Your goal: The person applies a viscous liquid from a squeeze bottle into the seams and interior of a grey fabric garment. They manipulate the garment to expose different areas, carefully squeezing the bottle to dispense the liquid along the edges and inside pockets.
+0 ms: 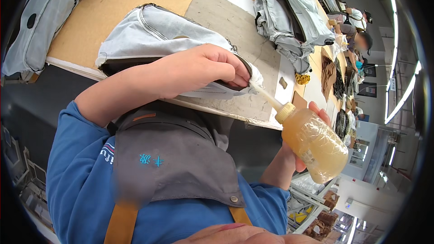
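Note:
A light grey fabric bag [196, 42], its seams exposed and its dark opening towards me, lies on the worktable. My left hand [212, 62] reaches over it, fingers curled into the right end of the opening and gripping the edge there. In my right hand [291, 154] is a plastic squeeze bottle [315, 145] of cloudy amber liquid, wrapped in clear film. Tilted, its yellow cap [284, 112] and pale nozzle [268, 96] point up and left. The nozzle tip meets the bag's right corner beside my left fingertips; exact contact is hidden by whitish material.
The worktable [84, 34] has a grey sheet [217, 10] partly under the bag. More grey bags [288, 17] are stacked at the far right, another [44, 30] hangs over the left edge. A yellow bundle [302, 79] lies near the stack. People [357, 40] work farther along the table.

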`<action>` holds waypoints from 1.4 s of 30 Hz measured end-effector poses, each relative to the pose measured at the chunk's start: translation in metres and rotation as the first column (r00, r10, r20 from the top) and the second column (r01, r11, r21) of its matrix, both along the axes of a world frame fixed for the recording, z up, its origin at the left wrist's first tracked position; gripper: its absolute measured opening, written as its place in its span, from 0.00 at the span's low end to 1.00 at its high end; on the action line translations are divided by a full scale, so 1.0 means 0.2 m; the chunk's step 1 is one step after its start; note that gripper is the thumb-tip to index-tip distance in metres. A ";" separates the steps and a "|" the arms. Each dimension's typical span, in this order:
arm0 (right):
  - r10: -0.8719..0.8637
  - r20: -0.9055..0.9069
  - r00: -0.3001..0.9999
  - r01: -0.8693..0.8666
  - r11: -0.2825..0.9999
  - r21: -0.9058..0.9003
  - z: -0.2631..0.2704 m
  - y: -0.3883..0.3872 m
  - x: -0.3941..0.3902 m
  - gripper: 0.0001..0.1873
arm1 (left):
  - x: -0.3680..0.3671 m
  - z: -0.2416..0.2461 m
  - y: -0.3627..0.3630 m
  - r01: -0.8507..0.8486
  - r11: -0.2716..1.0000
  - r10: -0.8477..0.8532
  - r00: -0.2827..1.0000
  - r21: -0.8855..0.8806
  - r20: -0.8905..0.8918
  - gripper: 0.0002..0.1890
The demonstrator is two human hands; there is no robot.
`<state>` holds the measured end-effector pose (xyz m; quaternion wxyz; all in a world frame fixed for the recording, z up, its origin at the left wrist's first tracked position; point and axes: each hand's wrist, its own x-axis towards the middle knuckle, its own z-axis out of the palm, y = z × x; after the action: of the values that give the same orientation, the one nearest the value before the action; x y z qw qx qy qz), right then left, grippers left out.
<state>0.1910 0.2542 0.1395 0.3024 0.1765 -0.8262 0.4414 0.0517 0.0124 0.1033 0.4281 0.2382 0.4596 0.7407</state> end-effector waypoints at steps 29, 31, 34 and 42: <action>-0.033 -0.235 0.972 0.145 0.866 0.479 -0.02 -0.08 0.12 0.54 | -0.07 0.05 0.00 -0.049 0.998 0.049 0.999 -0.040 0.009 0.18; -0.016 -0.292 0.956 0.174 0.832 0.527 -0.04 -0.06 0.12 0.53 | -0.08 0.04 0.00 -0.053 0.998 0.054 0.999 -0.046 0.010 0.18; -0.020 -0.317 0.948 0.215 0.774 0.596 -0.02 -0.06 0.13 0.51 | -0.08 0.04 0.00 -0.055 0.998 0.055 0.998 -0.044 0.004 0.18; -0.033 -0.184 0.982 0.120 0.868 0.482 0.02 -0.11 0.15 0.47 | -0.08 0.03 0.00 -0.063 0.997 0.063 0.998 -0.037 0.001 0.18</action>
<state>0.2204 0.2325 0.1445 0.3342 0.2515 -0.8887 0.1880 0.0354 0.0134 0.1086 0.4093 0.2148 0.4800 0.7456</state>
